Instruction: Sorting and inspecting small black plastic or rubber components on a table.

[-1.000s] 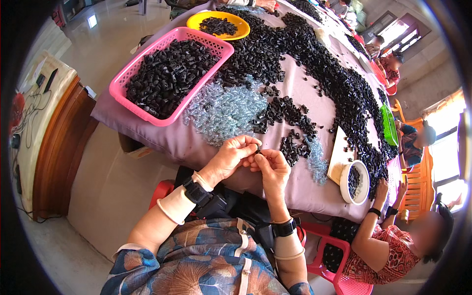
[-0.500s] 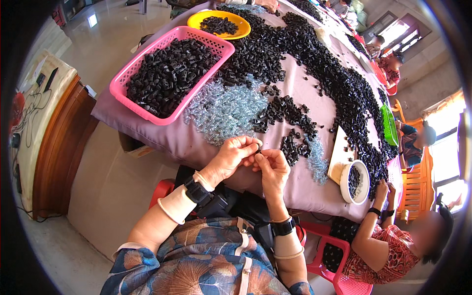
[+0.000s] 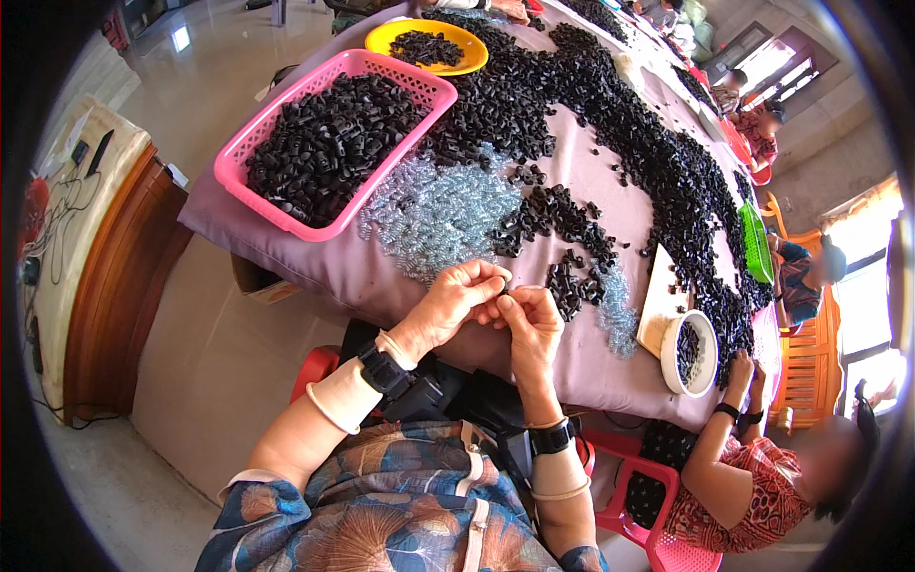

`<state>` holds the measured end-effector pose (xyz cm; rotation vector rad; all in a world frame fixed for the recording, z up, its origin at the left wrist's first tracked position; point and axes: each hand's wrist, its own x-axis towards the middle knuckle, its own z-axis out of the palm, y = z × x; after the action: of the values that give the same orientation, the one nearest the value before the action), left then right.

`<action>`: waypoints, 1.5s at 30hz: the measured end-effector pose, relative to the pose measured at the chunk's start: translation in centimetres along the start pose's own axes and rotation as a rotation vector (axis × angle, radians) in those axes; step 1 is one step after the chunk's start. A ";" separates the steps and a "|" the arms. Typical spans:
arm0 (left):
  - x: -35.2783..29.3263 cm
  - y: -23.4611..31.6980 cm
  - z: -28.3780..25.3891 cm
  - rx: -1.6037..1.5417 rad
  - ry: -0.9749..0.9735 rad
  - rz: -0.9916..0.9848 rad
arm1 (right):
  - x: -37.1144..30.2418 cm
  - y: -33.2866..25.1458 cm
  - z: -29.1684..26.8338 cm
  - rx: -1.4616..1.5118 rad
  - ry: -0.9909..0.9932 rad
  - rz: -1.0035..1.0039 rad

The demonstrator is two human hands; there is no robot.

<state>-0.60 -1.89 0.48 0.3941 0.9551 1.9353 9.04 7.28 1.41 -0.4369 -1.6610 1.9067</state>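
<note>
My left hand (image 3: 464,294) and my right hand (image 3: 531,322) meet just over the table's near edge. Fingertips of both are pinched together, around something too small and hidden to make out. Beyond them lies a heap of small clear-blue metallic springs (image 3: 434,214). Small black plastic pieces (image 3: 569,286) are scattered close to my right hand, beside a smaller strip of springs (image 3: 618,310). A pink perforated basket (image 3: 222,170), full of black plastic parts (image 3: 329,143), stands at the left.
A long pile of black pieces (image 3: 667,162) runs down the cloth-covered table (image 3: 610,377). A yellow plate (image 3: 381,40), a white bowl (image 3: 707,377), a board (image 3: 658,303) and a green basket (image 3: 756,243) stand there. A co-worker's hands (image 3: 748,372) are at the right.
My hands stay in nearly the same place, fingertips slightly shifted. The dark bit seen between them earlier is now covered by the fingers.
</note>
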 end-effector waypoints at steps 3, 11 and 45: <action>-0.1 0.2 0.0 0.013 -0.014 -0.011 | 0.0 -0.2 0.1 0.000 -0.009 -0.011; 0.1 -0.3 -0.6 -0.008 -0.021 -0.016 | -0.1 -1.2 0.3 -0.019 -0.100 0.089; 0.4 -0.2 -1.1 -0.121 -0.103 -0.091 | 1.0 0.9 -0.4 -0.315 -0.153 -0.107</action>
<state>-1.36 -2.00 -0.37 0.3700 0.7723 1.8606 8.33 8.16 0.56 -0.3216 -2.0540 1.6407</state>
